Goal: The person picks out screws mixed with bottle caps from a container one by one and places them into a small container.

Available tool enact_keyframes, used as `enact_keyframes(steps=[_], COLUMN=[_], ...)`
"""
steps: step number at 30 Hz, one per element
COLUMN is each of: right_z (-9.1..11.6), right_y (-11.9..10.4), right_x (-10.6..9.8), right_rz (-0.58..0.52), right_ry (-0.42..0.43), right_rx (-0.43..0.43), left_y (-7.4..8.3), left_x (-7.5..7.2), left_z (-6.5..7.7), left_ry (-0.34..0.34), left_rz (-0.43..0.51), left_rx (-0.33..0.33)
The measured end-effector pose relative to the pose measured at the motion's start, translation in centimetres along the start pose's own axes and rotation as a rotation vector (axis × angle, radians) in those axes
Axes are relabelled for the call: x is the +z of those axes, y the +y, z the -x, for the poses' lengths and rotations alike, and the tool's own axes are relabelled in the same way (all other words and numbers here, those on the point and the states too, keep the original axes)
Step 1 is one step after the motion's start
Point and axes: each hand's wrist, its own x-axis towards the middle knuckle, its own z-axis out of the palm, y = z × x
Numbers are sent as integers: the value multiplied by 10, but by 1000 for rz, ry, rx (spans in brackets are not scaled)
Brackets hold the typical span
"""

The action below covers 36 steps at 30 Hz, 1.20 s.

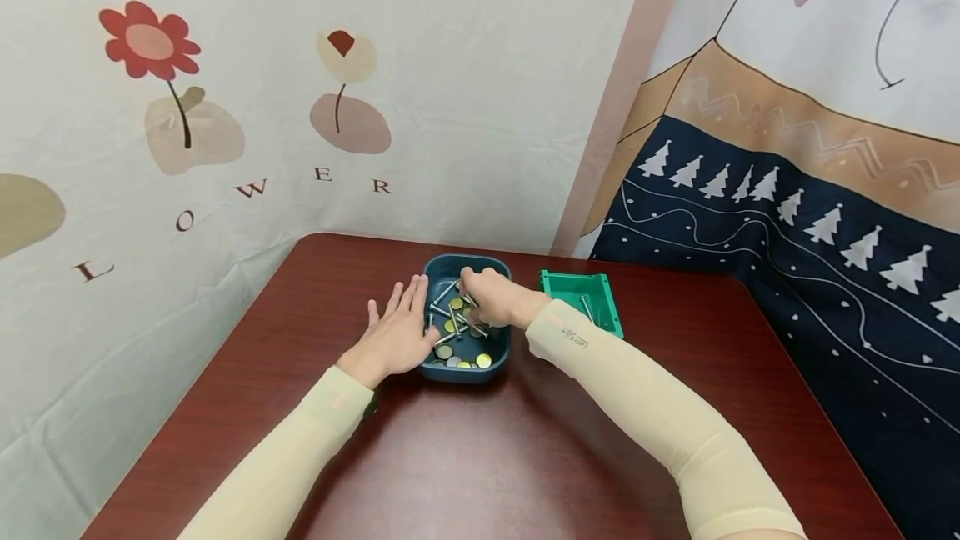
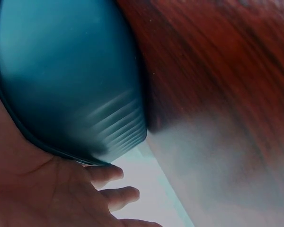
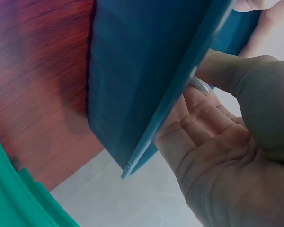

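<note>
A dark blue tray (image 1: 467, 373) holds several silver screws (image 1: 454, 321) and yellow and silver coins (image 1: 483, 361). My left hand (image 1: 397, 332), fingers straight and spread, rests along the tray's left rim; in the left wrist view its palm (image 2: 42, 189) lies at the rim. Reaching over the right rim, my right hand (image 1: 495, 297) has its fingers down inside the tray. The right wrist view shows a threaded silver screw (image 3: 199, 85) pinched between thumb and fingers, its far end hidden by the rim.
Right of the blue tray, partly behind my right forearm, stands a green bin (image 1: 611, 307) with silver screws (image 1: 587, 307) inside. Both containers are on a reddish-brown table (image 1: 450, 457), near its back edge. Printed cloths (image 1: 480, 107) hang behind it.
</note>
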Motion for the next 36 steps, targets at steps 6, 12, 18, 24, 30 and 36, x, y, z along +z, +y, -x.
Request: enact_keyframes(steps=[6,12,18,24,30,36], right_z=[3,7,15,24,32,39], right_y=[1,3,8,10,13,19], right_x=[1,-2,-8,-15,-19,-24], right_rz=[6,-4,-51,-93,-110,-149], right_ry=[9,27,31,51,75,113], right_rx=[-24,-30,-40,-43,-20,13], left_y=[1,-1,-1,0,2,2], left_x=[0,2,3,3,2,-1], left_z=[1,1,1,1,0,0], left_ry=[-15,-17,-20,-23,-18,-17], left_rz=[5,5,3,6,14,12], left_rx=[-1,-4,-10,-10,-5,-3])
